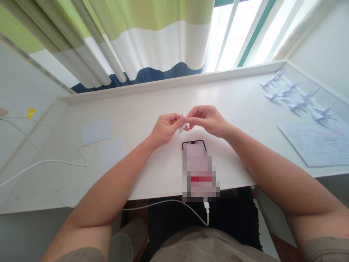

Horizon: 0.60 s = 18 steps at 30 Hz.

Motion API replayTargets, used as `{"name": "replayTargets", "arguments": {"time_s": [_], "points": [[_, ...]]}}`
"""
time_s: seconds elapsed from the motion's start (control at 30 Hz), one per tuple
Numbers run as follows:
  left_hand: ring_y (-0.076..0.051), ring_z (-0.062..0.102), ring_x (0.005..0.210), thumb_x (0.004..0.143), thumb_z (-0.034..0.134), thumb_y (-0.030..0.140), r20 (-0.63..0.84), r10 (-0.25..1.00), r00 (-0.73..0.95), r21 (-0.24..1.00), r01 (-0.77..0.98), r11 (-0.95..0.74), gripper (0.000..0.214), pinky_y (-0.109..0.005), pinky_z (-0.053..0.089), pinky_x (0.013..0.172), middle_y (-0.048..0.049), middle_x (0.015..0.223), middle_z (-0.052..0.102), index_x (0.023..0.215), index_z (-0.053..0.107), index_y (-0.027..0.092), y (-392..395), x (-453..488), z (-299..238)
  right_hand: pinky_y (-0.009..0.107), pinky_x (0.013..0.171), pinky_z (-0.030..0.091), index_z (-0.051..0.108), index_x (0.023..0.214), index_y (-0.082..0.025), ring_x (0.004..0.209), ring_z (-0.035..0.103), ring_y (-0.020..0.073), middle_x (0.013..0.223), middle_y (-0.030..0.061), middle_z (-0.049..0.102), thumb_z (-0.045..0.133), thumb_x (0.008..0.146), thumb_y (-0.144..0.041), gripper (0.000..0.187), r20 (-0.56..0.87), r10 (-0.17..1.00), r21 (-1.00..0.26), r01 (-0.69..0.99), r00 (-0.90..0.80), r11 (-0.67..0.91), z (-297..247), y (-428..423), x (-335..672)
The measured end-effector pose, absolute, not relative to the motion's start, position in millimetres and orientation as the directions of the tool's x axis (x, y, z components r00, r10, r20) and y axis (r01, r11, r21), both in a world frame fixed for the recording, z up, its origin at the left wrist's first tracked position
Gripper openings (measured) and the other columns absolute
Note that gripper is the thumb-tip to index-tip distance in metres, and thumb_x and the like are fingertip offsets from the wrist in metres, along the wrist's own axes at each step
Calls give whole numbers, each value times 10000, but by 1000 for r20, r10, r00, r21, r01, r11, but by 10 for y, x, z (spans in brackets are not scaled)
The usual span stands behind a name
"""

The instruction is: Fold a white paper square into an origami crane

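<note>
A small folded white paper (pixel 181 128) is held up between my two hands, above the middle of the white desk. My left hand (pixel 167 127) pinches it from the left with thumb and fingers. From the right, the thumb and fingertips of my right hand (pixel 206 119) close on its other side. The fingers cover part of the paper, so its full shape is hidden. Just below the hands lies a phone (pixel 195 145) with its screen lit and mostly blurred out.
Several folded paper cranes (pixel 300 103) stand at the right back, behind a lined notebook (pixel 319 143). Flat paper sheets (pixel 95 131) lie on the left. A white cable (pixel 65 162) loops across the desk's left end, and another plug (pixel 207 208) hangs from the phone. A raised ledge (pixel 174 82) borders the back.
</note>
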<state>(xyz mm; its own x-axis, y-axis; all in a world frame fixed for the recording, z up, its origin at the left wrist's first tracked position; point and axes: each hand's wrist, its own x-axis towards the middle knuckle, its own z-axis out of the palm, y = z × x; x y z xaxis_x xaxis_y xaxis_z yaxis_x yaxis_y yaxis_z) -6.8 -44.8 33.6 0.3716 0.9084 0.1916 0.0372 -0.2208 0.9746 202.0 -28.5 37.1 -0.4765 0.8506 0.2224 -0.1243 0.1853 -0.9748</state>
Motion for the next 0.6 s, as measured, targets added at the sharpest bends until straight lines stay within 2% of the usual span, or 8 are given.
{"name": "replayTargets", "arguments": {"time_s": [0.2, 0.33, 0.6], "points": [[-154, 626, 672, 907, 775, 719, 185, 918, 352, 974, 56, -218, 555, -310, 474, 661, -70, 764, 766, 801, 728, 176, -436, -60, 316, 333, 716, 618, 744, 810, -190, 714, 715, 163, 720, 18, 755, 889, 849, -337, 210, 217, 860, -976, -120, -462, 182, 372, -265, 2029], [-151, 620, 688, 929, 748, 719, 187, 910, 370, 973, 55, -222, 555, -309, 473, 678, -65, 760, 745, 798, 714, 181, -429, -55, 304, 336, 709, 619, 751, 812, -186, 706, 712, 161, 739, 23, 761, 890, 835, -307, 186, 222, 861, -974, -143, -459, 175, 364, -259, 2020], [-157, 611, 692, 930, 751, 710, 211, 905, 371, 967, 58, -249, 557, -317, 466, 686, -72, 778, 769, 773, 755, 176, -459, -53, 353, 343, 724, 614, 747, 829, -178, 732, 740, 181, 727, 26, 748, 940, 823, -337, 250, 216, 848, -975, -158, -484, 158, 384, -265, 2037]]}}
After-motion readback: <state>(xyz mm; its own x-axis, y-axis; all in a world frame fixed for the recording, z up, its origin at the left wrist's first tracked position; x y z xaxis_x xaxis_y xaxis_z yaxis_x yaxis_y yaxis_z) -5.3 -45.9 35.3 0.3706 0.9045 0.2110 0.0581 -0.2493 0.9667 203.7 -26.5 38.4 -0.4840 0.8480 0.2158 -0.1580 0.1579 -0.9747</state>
